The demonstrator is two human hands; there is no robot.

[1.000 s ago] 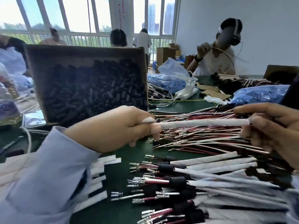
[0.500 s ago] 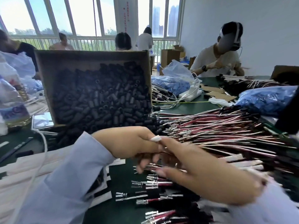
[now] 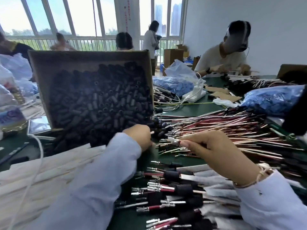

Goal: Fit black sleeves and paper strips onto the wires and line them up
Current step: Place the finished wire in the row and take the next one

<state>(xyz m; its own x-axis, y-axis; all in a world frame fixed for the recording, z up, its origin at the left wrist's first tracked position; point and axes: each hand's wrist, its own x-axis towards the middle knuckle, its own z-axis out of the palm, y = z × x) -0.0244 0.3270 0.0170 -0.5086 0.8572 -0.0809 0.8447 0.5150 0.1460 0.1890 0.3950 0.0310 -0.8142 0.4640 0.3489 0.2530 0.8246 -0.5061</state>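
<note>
A tilted cardboard box (image 3: 93,60) holds a heap of black sleeves (image 3: 99,103), some spilling out at its lower right corner. My left hand (image 3: 139,138) reaches into those spilled sleeves, fingers curled; what it holds is hidden. My right hand (image 3: 214,151) pinches a wire (image 3: 174,140) by its metal terminal end, at the near edge of a big pile of red and pale loose wires (image 3: 224,130). Finished wires (image 3: 174,188) with black sleeves and white paper strips lie in rows at the front. Loose paper strips (image 3: 41,171) lie at the left.
Blue plastic bags (image 3: 272,100) of parts sit at right and centre back (image 3: 172,85). A white power strip (image 3: 194,96) with cables lies behind the wires. A person (image 3: 226,55) works across the green table (image 3: 191,108); others stand by the windows. Bags crowd the far left.
The paper-wrapped wire I held up between both hands has gone down. My left hand moved up to the spilled sleeves, and my right hand took a wire from the loose pile.
</note>
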